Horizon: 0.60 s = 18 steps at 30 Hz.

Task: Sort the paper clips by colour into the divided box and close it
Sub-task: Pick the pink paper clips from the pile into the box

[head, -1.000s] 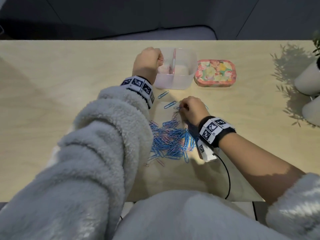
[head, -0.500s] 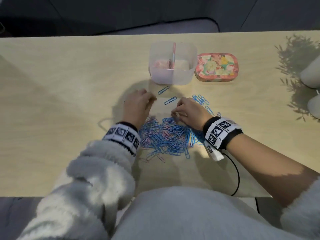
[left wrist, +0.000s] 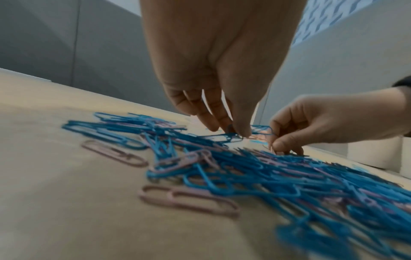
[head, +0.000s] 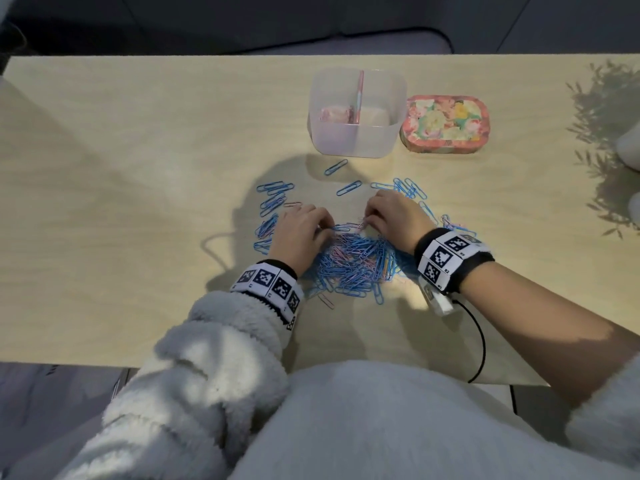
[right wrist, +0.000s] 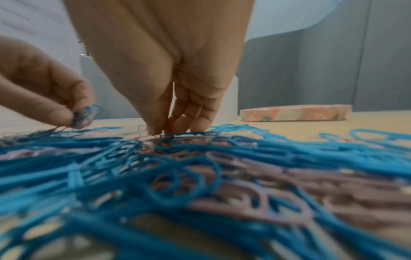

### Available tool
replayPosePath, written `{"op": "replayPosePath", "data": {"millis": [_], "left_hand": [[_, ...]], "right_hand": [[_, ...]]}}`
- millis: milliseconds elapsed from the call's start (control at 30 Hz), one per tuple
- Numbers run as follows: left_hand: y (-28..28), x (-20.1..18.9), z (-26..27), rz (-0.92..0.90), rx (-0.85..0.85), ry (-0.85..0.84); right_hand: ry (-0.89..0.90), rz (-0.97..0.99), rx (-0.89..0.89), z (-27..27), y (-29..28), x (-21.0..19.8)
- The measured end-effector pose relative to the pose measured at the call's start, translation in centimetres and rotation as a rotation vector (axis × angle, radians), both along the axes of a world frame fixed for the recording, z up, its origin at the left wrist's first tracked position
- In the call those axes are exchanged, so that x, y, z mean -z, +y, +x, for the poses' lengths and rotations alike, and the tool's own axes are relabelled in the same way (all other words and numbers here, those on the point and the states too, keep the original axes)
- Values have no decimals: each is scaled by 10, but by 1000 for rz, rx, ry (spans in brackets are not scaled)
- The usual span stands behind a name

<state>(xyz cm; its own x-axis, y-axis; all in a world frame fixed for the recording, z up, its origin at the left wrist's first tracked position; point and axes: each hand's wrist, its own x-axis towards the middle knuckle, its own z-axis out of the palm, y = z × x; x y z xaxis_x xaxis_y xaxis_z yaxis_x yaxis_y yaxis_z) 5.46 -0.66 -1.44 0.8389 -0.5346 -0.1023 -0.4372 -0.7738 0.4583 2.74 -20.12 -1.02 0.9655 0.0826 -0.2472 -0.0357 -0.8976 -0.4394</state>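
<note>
A heap of blue and pink paper clips [head: 349,263] lies on the wooden table between my hands. My left hand [head: 327,226] reaches into its left side and pinches blue clips [right wrist: 86,114] between thumb and fingers; the left wrist view shows that left hand [left wrist: 235,131] from behind. My right hand [head: 369,221] bends over the far edge of the heap and pinches what looks like a pink clip [head: 362,225]. The clear divided box [head: 356,140] stands open beyond the heap, with pink clips [head: 334,114] in its left compartment. Its floral lid [head: 445,124] lies just right of it.
Loose blue clips [head: 275,187] are scattered left, ahead and right of the heap. White pots [head: 628,143] stand at the table's right edge. A black cable [head: 479,341] runs from my right wrist over the near table edge.
My left hand came back from the box to the heap and now pinches blue clips. The right hand stayed at the heap's far edge. The view shifted closer.
</note>
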Motion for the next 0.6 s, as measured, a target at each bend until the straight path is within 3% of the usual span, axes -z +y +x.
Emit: {"op": "replayPosePath", "data": {"millis": [133, 333, 500, 600], "left_hand": [[14, -4, -7, 59, 70, 47], [20, -6, -17, 87, 138, 71], [26, -9, 0, -47, -36, 23], [23, -14, 18, 6, -56, -13]], "right_hand": [[-34, 93, 114, -4, -4, 1], [-55, 99, 83, -3, 4, 1], [-11, 68, -2, -2, 10, 3], [-26, 51, -26, -2, 11, 0]]}}
